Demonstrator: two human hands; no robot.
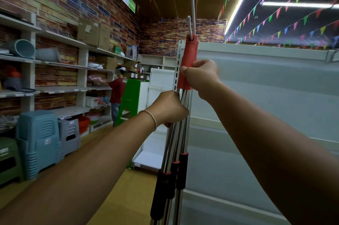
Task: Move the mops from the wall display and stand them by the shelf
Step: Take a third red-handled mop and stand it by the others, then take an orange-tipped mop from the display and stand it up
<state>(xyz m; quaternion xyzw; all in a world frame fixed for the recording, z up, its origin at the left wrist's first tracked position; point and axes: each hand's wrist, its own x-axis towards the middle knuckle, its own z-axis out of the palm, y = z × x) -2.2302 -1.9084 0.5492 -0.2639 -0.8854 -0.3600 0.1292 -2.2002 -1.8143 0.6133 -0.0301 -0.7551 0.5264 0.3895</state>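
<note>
Here I have the mops, a bundle of upright steel poles beside the white shelf, my left hand curled round the slippery shafts, my right hand gripping the red sleeves; they seem light, stiff and liable to fan apart.

We cannot see the lower ends of the chrome mop poles with black foam sleeves: the bottom edge cuts them off. Our left hand hides its own fingers behind those poles, and our right hand covers part of the red plastic grips.
</note>
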